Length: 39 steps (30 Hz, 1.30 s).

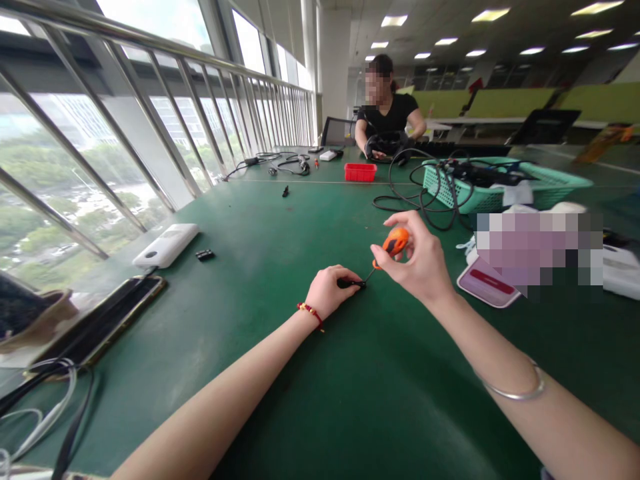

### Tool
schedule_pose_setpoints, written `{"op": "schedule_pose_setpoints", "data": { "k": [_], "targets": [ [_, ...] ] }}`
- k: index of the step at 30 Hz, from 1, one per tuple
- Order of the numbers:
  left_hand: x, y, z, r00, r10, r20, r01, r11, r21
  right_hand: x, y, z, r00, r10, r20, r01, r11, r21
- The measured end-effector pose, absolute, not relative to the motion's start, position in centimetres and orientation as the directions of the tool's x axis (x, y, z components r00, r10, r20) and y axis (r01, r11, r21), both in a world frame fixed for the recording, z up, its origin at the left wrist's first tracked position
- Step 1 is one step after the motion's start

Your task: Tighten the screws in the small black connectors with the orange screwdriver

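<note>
My left hand (333, 290) rests on the green table and pinches a small black part (350, 283) against its surface. The exact kind of that part I cannot make out, since my fingers cover some of it. In my right hand (417, 257) is a screwdriver (396, 241) with an orange and black handle, gripped between thumb and fingers. Its thin shaft slants down to the left, and the tip meets the right end of the black part.
Left of my hands lie a small black piece (205, 255), a white power bank (167, 245) and a phone (100, 320). Further back stand a red basket (360, 173) and a green basket (493, 199) with cables. Another phone (487, 283) lies right. A person (387, 110) sits opposite.
</note>
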<state>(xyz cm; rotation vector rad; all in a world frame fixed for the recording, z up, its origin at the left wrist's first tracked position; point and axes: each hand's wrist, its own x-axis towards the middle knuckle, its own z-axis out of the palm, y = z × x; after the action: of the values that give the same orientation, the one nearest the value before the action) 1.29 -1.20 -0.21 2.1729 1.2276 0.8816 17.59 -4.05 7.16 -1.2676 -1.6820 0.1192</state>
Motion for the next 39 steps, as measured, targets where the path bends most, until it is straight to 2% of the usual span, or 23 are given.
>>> {"op": "schedule_pose_setpoints", "data": {
  "k": [4,13,20,29,34,39],
  "targets": [
    [1.29,-1.21,-0.23,0.386,0.875,0.292,0.559,-0.474,0.681,17.26,-4.34,7.19,0.092,0.781,0.618,0.732,0.368,-0.574],
    [1.28,-1.18,-0.22,0.385,0.877,0.287,0.569,-0.47,0.674,17.63,-4.11,7.37,0.008,0.791,0.611,0.667,0.451,-0.593],
    [1.26,-1.17,-0.22,0.384,0.876,0.293,0.568,-0.474,0.673,17.35,-4.33,7.45,0.074,0.789,0.61,0.756,0.354,-0.55],
    [1.26,-1.16,-0.26,0.389,0.873,0.296,0.564,-0.479,0.673,17.73,-4.17,7.5,-0.004,0.783,0.622,0.687,0.454,-0.568],
    [1.25,-1.16,-0.24,0.389,0.873,0.294,0.563,-0.478,0.674,17.46,-4.4,7.6,0.046,0.761,0.647,0.765,0.39,-0.512],
    [1.29,-1.23,-0.19,0.381,0.878,0.29,0.567,-0.47,0.676,17.42,-4.46,7.67,0.021,0.795,0.606,0.729,0.402,-0.553]
  ]
}}
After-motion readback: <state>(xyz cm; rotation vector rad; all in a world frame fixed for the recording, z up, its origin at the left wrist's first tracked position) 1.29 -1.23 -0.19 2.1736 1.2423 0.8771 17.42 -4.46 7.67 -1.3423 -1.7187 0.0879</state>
